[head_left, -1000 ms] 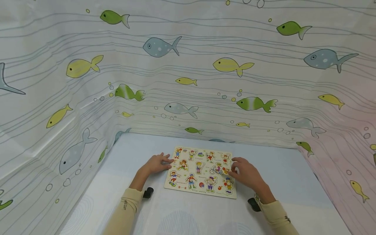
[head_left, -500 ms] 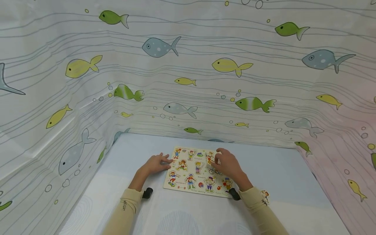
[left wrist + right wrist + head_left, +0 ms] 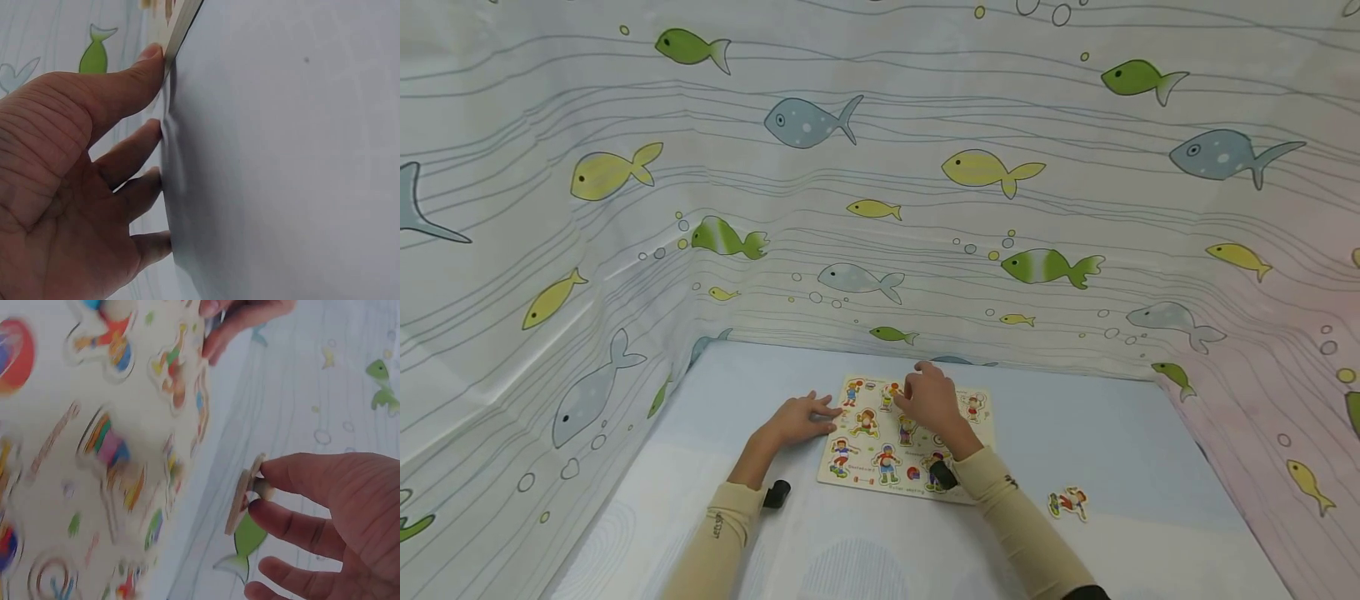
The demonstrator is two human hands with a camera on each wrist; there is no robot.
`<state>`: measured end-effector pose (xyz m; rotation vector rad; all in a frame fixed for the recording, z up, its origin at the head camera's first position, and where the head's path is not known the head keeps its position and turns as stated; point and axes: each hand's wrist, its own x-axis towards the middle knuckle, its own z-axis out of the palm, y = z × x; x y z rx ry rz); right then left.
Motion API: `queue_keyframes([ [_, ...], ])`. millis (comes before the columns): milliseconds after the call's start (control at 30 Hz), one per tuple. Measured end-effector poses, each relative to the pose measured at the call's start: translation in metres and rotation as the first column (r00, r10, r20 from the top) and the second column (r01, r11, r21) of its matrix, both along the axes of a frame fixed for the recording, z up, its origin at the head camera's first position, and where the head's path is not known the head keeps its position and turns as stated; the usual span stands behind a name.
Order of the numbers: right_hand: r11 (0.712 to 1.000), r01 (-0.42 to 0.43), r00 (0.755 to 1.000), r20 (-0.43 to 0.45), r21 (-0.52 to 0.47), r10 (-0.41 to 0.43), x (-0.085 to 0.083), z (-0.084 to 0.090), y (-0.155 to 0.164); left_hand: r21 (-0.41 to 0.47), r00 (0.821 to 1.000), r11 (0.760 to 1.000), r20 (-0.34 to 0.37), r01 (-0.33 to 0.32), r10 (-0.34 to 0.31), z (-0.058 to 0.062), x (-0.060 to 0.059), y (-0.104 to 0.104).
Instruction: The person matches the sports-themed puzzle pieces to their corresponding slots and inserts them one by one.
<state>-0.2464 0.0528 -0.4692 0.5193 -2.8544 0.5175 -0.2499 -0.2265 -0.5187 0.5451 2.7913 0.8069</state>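
A wooden knob puzzle board (image 3: 868,463) with cut-out sports figures lies flat on the table. At its left edge my left hand (image 3: 801,419) rests with fingers spread; in the left wrist view the thumb (image 3: 140,78) touches the board's edge and the other fingertips press on the table cloth. Above the upper middle of the board, my right hand (image 3: 934,404) pinches a puzzle piece (image 3: 236,501) by its round knob, between thumb and forefinger. The piece shows edge-on in the right wrist view, so its picture is hidden. My right forearm covers the board's lower right part.
A loose skateboarder puzzle piece (image 3: 1067,503) lies on the table (image 3: 1120,442) to the right of the board. Behind and at both sides hang fish-patterned sheets (image 3: 925,250), meeting the table's back edge.
My right hand has moved left from the board's right edge to over its upper middle. The loose skateboarder piece has come into view from behind my sleeve. The left hand stays put.
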Motion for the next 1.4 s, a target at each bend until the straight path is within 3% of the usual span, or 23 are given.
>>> queue_keyframes([
  [233, 0.996, 0.054, 0.993, 0.11, -0.069, -0.046, -0.012, -0.005, -0.044, 0.014, 1.0, 1.0, 0.01, 0.013, -0.013, 0.003, 0.002, -0.003],
  [633, 0.993, 0.115, 0.961, 0.252, 0.01, -0.114, -0.036, -0.014, -0.087, 0.034, 0.999, 0.999, -0.018, 0.032, -0.032, -0.002, -0.003, -0.004],
  [900, 0.983, 0.158, 0.956, 0.237, 0.088, -0.175, -0.047, -0.033, -0.099, 0.027, 1.0, 0.999, -0.006, 0.025, -0.025, 0.0, 0.0, -0.004],
  [1400, 0.972, 0.194, 0.942, 0.251, 0.131, -0.222, -0.056, -0.036, -0.116, 0.036, 1.0, 0.999, -0.02, 0.023, -0.023, -0.001, 0.002, -0.006],
])
